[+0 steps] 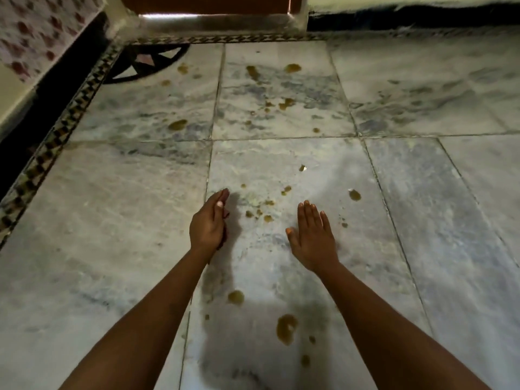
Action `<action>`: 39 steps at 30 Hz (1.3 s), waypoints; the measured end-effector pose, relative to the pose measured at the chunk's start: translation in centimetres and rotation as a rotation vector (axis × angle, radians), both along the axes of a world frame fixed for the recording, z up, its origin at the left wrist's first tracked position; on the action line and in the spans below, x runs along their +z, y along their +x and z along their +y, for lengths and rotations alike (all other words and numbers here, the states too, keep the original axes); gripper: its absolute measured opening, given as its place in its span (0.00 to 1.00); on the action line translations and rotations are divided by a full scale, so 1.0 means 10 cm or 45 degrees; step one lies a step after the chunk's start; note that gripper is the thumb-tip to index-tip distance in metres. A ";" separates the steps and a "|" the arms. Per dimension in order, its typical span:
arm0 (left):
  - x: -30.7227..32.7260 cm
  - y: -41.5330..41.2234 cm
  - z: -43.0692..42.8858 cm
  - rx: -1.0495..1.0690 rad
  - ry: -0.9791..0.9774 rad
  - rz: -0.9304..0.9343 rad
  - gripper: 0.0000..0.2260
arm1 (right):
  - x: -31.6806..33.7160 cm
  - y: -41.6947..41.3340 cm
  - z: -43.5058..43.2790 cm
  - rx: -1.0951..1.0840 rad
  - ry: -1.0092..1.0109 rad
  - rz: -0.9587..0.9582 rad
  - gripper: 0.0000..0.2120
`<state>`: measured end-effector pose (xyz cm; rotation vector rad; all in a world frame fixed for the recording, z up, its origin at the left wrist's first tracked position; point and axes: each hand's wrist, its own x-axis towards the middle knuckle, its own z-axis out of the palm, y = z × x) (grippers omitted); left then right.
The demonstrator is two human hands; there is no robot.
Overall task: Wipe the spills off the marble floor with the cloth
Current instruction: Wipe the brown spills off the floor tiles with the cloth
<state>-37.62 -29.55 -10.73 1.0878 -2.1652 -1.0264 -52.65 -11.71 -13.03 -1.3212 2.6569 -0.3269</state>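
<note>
Yellow-brown spills dot the grey-white marble floor [118,220]. One large puddle [286,327] lies between my forearms, with a smaller one [235,296] above it. Small drops [267,218] sit between my hands, and more blots [287,104] spread across the far tiles. My left hand [209,223] is held out edge-on, fingers straight and together, holding nothing. My right hand [311,235] is flat, palm down, fingers extended, also holding nothing. No cloth is in view.
A patterned black-and-tan border strip [64,128] runs along the left and far edges of the floor. A dark spoked round object [146,63] stands in the far left corner. A wooden door threshold [213,21] is at the top.
</note>
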 end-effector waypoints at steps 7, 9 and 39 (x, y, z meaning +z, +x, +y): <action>-0.46 -0.65 -0.58 -0.094 -0.267 -0.394 0.23 | -0.40 -0.20 -0.31 -0.151 -0.075 -0.012 0.36; -0.59 -0.77 -0.66 -0.158 -0.426 -0.688 0.23 | -0.41 -0.17 -0.31 -0.174 -0.108 0.012 0.35; -0.49 -2.01 -0.97 -0.630 -0.651 -0.765 0.23 | -0.30 -0.19 -0.34 -0.216 -0.012 -0.105 0.34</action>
